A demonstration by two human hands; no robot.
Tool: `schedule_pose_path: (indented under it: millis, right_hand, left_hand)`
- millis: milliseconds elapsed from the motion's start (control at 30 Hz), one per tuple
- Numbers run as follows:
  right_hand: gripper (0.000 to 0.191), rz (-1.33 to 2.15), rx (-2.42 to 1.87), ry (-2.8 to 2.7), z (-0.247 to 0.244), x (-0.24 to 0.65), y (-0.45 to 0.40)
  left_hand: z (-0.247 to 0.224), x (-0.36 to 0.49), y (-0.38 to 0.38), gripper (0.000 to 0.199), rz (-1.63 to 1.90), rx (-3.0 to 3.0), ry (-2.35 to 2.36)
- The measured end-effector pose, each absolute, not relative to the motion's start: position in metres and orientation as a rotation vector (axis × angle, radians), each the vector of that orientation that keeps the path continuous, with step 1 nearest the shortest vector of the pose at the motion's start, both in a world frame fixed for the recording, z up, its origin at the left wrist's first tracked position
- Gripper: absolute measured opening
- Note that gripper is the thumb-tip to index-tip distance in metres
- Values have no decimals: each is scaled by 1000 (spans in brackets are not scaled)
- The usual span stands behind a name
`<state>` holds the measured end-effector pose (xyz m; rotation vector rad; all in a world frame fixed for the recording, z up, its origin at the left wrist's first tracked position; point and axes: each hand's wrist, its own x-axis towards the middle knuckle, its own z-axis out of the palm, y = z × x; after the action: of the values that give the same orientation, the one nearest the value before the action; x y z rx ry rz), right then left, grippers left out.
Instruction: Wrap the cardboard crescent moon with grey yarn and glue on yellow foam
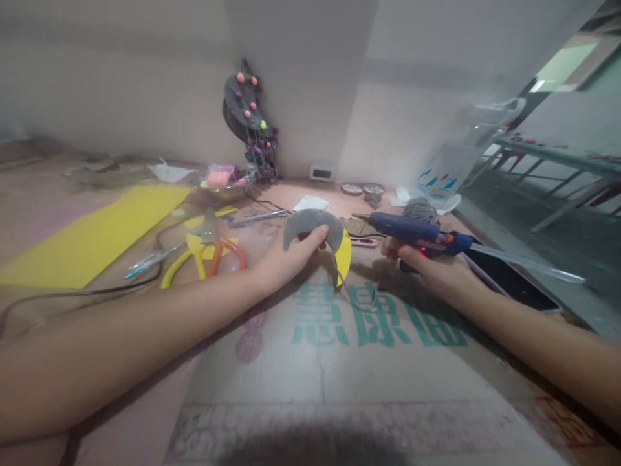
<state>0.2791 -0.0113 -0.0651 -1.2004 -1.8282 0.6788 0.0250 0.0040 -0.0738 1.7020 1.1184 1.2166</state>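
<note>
Near the middle of the view, my left hand (299, 255) pinches a grey felt crescent (310, 223), thumb on top and the other fingers hidden beneath it. A yellow piece (344, 257) shows along the crescent's right side. To the right, my right hand (427, 262) is wrapped round a blue glue gun (405, 228). The gun's nozzle points left, a short way from the crescent and not touching it. A clear glue stick (528, 260) sticks out of its back, and a small red light glows on its side.
Orange and yellow-handled pliers (226, 251), a pen (257, 218) and yellow felt (101, 236) lie left. A grey crescent decoration (242, 107) stands behind. A phone (514, 281), grey yarn (420, 211) and a plastic container (446, 169) are right. A printed board (334, 382) lies in front.
</note>
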Motion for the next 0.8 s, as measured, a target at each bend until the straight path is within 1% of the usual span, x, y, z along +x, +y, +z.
schedule_pose_path:
  millis: [67, 200, 300, 433, 633, 800]
  right_hand:
    - [29, 613, -1194, -1915, -66, 275, -19]
    - [21, 537, -1177, -2002, -65, 272, -27]
    - [24, 485, -1231, -2054, -67, 275, -26]
    - [30, 491, -1291, -2051, -70, 279, -22]
    - [29, 589, -1222, -2080, -72, 278, -20]
    - [30, 511, -1223, -2097, -74, 276, -20]
  left_hand:
    - [-74, 25, 5, 28, 1234, 1722, 1091]
    - [-73, 22, 6, 33, 1201, 1701, 1124]
    - [-70, 22, 4, 33, 1175, 1686, 1154]
    - [-68, 23, 2, 26, 1221, 1735, 1105]
    - [-70, 22, 3, 28, 1234, 1830, 1086]
    - [-69, 21, 4, 29, 1217, 1879, 1088]
